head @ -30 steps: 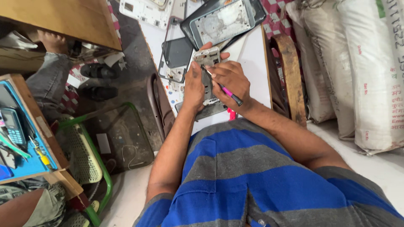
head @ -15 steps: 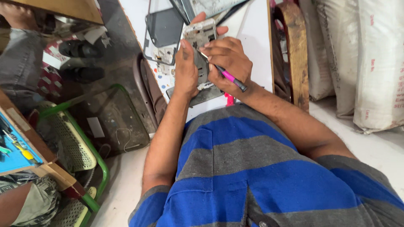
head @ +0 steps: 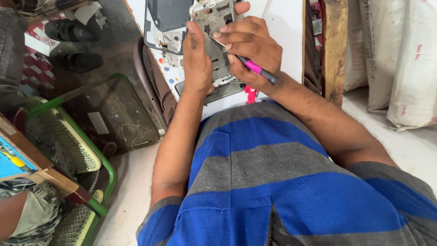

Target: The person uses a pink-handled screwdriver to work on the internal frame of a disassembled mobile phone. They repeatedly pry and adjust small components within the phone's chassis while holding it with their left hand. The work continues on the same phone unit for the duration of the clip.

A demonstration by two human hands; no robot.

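Left hand (head: 196,61) holds opened phone (head: 217,43); white sacks (head: 396,59) stand right.

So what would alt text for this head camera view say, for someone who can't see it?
Seen from above, a person's left hand steadies an opened phone frame on a white table while the right hand works on it with a pink-handled tool. A green chair stands beside them.

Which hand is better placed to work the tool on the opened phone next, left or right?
Right, probably. The right hand already holds the pink-handled tool, tip at the opened phone frame. The left hand is wrapped around the frame's side, steadying it above the white table.
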